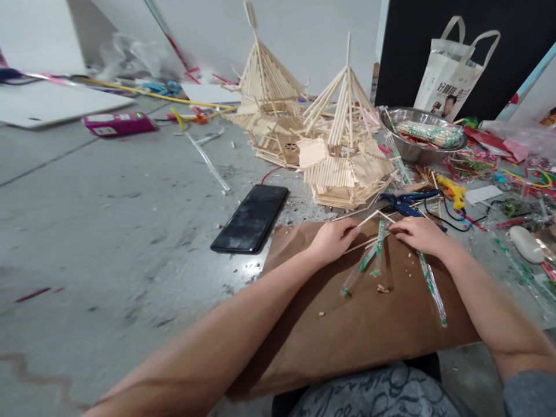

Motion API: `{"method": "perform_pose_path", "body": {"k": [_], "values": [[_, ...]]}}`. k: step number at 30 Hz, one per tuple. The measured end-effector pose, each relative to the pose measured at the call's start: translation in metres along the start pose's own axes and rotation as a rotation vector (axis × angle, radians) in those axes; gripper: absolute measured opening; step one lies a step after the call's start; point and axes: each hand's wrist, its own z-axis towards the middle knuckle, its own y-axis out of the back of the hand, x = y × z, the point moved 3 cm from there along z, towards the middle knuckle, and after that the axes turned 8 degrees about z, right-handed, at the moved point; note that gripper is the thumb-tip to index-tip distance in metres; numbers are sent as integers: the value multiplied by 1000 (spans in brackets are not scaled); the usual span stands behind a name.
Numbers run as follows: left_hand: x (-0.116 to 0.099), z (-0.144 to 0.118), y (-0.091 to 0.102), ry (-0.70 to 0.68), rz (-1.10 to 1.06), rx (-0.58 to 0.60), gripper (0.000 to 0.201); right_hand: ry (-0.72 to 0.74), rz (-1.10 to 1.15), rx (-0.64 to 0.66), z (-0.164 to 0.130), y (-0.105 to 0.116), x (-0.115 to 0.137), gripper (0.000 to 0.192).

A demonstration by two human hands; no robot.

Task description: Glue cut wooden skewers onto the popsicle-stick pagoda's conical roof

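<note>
My left hand (330,238) is closed around thin wooden sticks (367,219) that point up and to the right. My right hand (417,233) rests fingers-down on more sticks and on clear green-printed chopstick wrappers (369,255). Both hands lie over a sheet of brown paper (347,324) on the grey floor. Just beyond my hands stands a wooden stick pagoda model (347,156), with a second stick model (269,110) behind it. Blue-handled cutters (406,202) lie right above my right hand.
A black phone (252,219) lies left of the brown paper. A metal bowl (397,142) holding wrapped chopsticks sits at the back right, beside a white tote bag (456,69). A yellow glue gun (452,191) and scattered wrappers fill the right. A pink box (117,123) is far left.
</note>
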Motion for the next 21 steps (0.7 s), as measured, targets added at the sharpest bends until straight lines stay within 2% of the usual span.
{"method": "perform_pose_path", "body": {"k": [7, 16, 18, 21], "values": [[-4, 1, 2, -19, 15, -42, 24, 76, -74, 2, 5, -15, 18, 22], [0, 0, -3, -38, 136, -37, 25, 48, -51, 194, -5, 0, 5, 17], [0, 0, -3, -39, 148, -21, 26, 21, -47, 138, -5, 3, 3, 23], [-2, 1, -3, -40, 162, -6, 26, -89, -107, -70, 1, 3, 1, 35]]}}
